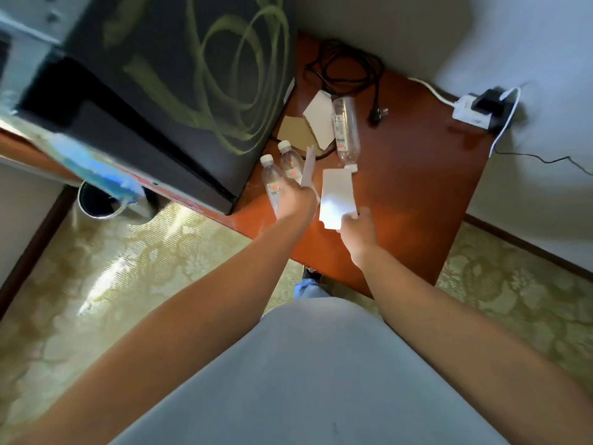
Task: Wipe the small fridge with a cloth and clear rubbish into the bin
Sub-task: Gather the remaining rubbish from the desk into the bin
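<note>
Head view: the right hand [357, 228] pinches the near edge of a white card [337, 195], whose long axis runs away from the hand toward the wall. The left hand [295, 200] holds a narrow strip of paper [308, 168] upright between its fingers; its fingertips are hidden, so the exact grip cannot be told. Two small bottles [282, 170] stand touching the far side of the left hand. Beyond both hands, a larger clear bottle [345, 130] lies on its side beside folded cardboard pieces [316, 123] on the red-brown table [417, 194].

The bin [99, 203] stands on the floor well to the left of the left hand, past the front corner of the small fridge [160, 91]. The left hand is the nearer one to it. Judgement: both held items must travel leftward, around the fridge corner, to reach the bin; the right hand has the longer path.
</note>
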A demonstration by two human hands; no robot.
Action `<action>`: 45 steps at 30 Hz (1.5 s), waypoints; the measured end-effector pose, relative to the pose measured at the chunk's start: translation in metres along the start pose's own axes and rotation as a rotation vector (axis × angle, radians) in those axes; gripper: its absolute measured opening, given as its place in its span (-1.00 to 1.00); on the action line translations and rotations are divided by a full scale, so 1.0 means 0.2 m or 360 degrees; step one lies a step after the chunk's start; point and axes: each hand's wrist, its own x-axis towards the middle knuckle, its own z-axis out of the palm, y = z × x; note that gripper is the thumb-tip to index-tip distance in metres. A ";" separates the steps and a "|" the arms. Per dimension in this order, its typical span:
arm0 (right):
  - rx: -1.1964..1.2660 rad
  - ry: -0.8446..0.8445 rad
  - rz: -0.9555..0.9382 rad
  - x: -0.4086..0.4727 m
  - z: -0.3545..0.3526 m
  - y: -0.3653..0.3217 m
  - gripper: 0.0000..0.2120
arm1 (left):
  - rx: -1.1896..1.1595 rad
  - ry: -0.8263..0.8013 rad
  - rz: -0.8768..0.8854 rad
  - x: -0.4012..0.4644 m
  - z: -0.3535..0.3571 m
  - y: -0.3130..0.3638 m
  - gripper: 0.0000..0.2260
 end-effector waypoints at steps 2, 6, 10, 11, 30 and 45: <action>0.0155 0.0002 0.0028 -0.10 0.06 0.02 -0.79 | 0.0098 -0.0010 0.0001 -0.05 -0.10 -0.10 -0.62; 0.0378 -0.0091 0.0089 -0.34 0.24 0.06 -0.68 | -0.0095 -0.0022 -0.0101 -0.15 -0.35 -0.33 -0.73; 0.0481 -0.0166 0.0024 -0.66 0.50 0.09 -0.66 | -0.0353 0.0006 -0.0090 -0.20 -0.65 -0.62 -0.81; 0.0552 -0.0180 0.0038 -0.72 0.55 0.09 -0.68 | -0.0392 0.0017 -0.0091 -0.21 -0.70 -0.66 -0.81; 0.0458 -0.0897 0.0227 -1.59 1.76 -0.17 -0.88 | -0.1428 0.0680 -0.0097 -0.26 -2.04 -1.55 -0.72; 0.0149 -0.0966 0.0270 -1.48 2.54 -0.67 -0.86 | -0.1502 0.0859 -0.0200 0.26 -2.61 -1.54 -0.76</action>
